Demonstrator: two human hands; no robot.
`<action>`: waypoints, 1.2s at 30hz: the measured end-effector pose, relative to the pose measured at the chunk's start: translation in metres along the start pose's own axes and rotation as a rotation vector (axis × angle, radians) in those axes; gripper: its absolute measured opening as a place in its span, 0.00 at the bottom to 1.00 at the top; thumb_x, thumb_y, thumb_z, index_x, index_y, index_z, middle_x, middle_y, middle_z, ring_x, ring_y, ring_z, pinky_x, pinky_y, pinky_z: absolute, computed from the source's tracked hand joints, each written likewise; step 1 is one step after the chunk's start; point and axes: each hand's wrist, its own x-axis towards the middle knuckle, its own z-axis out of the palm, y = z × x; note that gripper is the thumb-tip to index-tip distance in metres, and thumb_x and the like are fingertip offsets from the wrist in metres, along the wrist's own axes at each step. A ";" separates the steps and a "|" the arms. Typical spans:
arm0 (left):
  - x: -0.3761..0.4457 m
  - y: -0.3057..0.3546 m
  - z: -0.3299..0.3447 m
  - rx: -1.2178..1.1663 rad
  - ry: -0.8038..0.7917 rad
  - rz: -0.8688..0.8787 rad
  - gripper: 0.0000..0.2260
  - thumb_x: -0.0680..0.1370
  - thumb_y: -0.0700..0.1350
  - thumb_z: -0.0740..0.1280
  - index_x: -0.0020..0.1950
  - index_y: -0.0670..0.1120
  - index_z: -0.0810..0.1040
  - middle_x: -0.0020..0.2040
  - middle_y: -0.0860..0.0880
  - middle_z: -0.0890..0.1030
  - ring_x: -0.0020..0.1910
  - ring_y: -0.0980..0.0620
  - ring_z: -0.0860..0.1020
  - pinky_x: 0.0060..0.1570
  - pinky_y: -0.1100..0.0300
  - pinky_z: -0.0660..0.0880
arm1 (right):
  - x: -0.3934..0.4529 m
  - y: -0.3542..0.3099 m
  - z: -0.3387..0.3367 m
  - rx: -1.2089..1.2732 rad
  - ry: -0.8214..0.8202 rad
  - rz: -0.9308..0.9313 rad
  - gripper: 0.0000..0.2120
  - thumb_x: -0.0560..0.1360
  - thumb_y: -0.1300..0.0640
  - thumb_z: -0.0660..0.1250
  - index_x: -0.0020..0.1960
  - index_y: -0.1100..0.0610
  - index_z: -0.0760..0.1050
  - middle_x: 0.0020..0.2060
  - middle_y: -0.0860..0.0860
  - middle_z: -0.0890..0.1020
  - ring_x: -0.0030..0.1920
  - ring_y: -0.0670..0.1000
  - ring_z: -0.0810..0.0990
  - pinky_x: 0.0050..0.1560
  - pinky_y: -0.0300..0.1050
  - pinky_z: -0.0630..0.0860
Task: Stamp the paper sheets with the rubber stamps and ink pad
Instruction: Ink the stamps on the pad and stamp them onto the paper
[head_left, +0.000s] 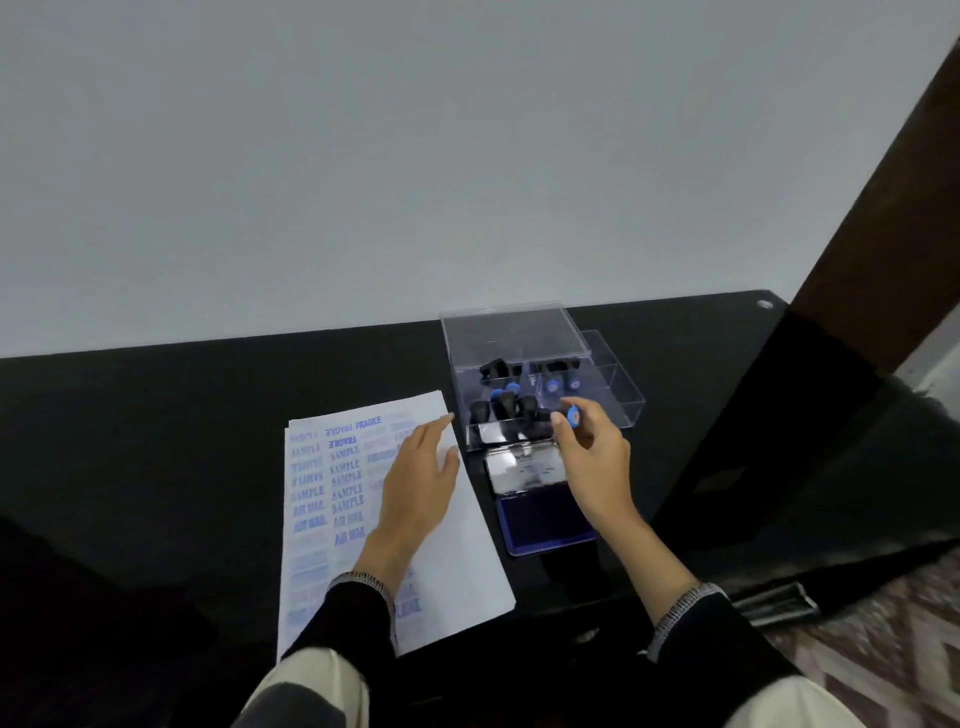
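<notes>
On the black desktop (156, 415) against a pale wall, you steady a white paper sheet (467, 551), already crowded with blue FRAGILE, SAMPLE and AIR MAIL impressions, under your left hand (415, 488), which lies flat and open, fingers spread, gripping nothing. Your right hand (592, 457) hovers just in front of the clear acrylic compartment box (613, 395), thumb and forefinger pinched on a small black rubber stamp with a round blue cap (573, 414); its printing face is hidden behind your fingers. More black-handled stamps (501, 408) stand in the box's front compartment, others lie further back, and the box's transparent lid (514, 332) stands raised. Just below your right hand sits the open ink pad (540, 525), its dark blue surface exposed and its silvery lid (524, 470) folded back toward the box.

The risks from here look plain. The pinch is light and high on the handle, so the stamp could twist or drop onto the pad or sheet and smear. Free space appears only on the sheet's right side, so a careless landing would overprint earlier marks. Lifting the left hand early could let the paper slide under the press and blur the print. Your right wrist passing low over the wet pad could pick up ink.
</notes>
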 end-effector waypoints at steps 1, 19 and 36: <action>0.001 -0.001 0.003 0.002 -0.018 0.025 0.20 0.83 0.45 0.60 0.75 0.52 0.65 0.70 0.52 0.70 0.68 0.53 0.69 0.61 0.64 0.65 | 0.003 -0.001 -0.001 0.008 0.007 -0.014 0.08 0.78 0.56 0.65 0.57 0.52 0.76 0.42 0.48 0.81 0.42 0.46 0.79 0.43 0.34 0.74; 0.000 -0.013 0.015 0.027 0.025 0.106 0.24 0.83 0.49 0.59 0.76 0.63 0.57 0.63 0.59 0.72 0.59 0.63 0.71 0.54 0.70 0.70 | 0.114 -0.013 0.092 -0.664 -0.449 -0.069 0.12 0.80 0.55 0.59 0.60 0.60 0.66 0.52 0.62 0.77 0.49 0.64 0.76 0.46 0.52 0.71; 0.000 -0.016 0.015 0.019 0.038 0.114 0.26 0.82 0.49 0.60 0.74 0.70 0.53 0.61 0.60 0.73 0.58 0.63 0.71 0.54 0.68 0.73 | 0.124 -0.007 0.113 -0.570 -0.400 0.106 0.08 0.76 0.55 0.64 0.53 0.56 0.75 0.48 0.53 0.78 0.49 0.56 0.77 0.53 0.52 0.76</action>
